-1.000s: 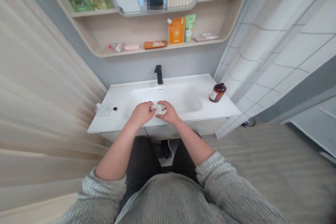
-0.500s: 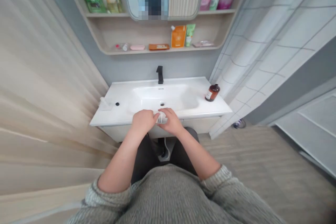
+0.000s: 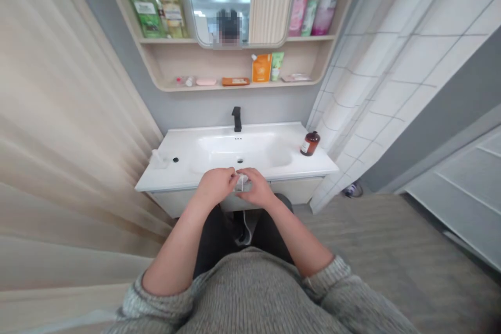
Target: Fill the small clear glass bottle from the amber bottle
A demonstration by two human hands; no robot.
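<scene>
In front of the washbasin's near edge, my right hand (image 3: 256,188) curves around a small clear container (image 3: 243,183) with a whitish strip inside it. Its fingers are closed on the container's right side. My left hand (image 3: 218,183) meets it from the other side, thumb and fingers pinched together at the container's upper left edge. Whether those fingertips hold a separate small part cannot be made out. The white basin (image 3: 207,151) lies just beyond both hands, with a black faucet (image 3: 237,119) behind it.
A brown bottle (image 3: 310,144) with a white label stands on the counter's right. To the left are a translucent whitish item (image 3: 157,159) and a small round black thing (image 3: 176,159). The shelf (image 3: 211,88) above carries an orange pouch (image 3: 261,68) and several toiletries. Curtains hang at both sides.
The head view has tilted up slightly, so shelf and basin sit lower in the picture. Both hands stay together at the clear container, the left fingertips now higher along its edge.
</scene>
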